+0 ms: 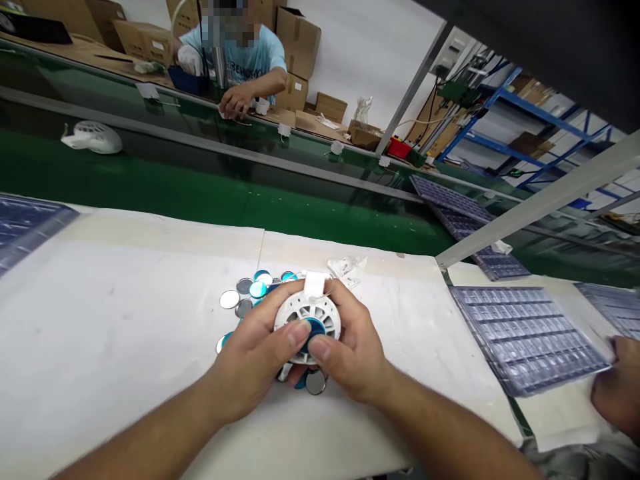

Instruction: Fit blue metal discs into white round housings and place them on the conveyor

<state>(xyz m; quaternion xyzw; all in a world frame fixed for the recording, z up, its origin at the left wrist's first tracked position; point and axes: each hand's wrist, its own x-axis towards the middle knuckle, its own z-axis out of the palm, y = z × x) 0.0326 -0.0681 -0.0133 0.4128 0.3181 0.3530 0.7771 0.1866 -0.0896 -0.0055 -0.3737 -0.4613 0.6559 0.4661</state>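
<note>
Between both hands I hold a round white plastic fan housing [287,312] with radial slots and a white clip at its top. A blue disc [316,326] sits at its centre, and both thumbs press on it. My left hand [260,343] is closed around the left side of the housing. Its right side is gripped by my right hand [353,343]. Loose round discs, some silver [229,299] and some blue [258,289], lie on the white table behind and beneath the hands. The fingers under the housing are mostly hidden.
A crumpled clear plastic piece [349,270] lies behind my right hand. Clear compartment trays [533,337] rest at the right, near another person's hand [620,383]. Beyond the table runs a green conveyor [200,183] carrying a white fan-like part [95,137]. A co-worker [255,63] handles small parts opposite.
</note>
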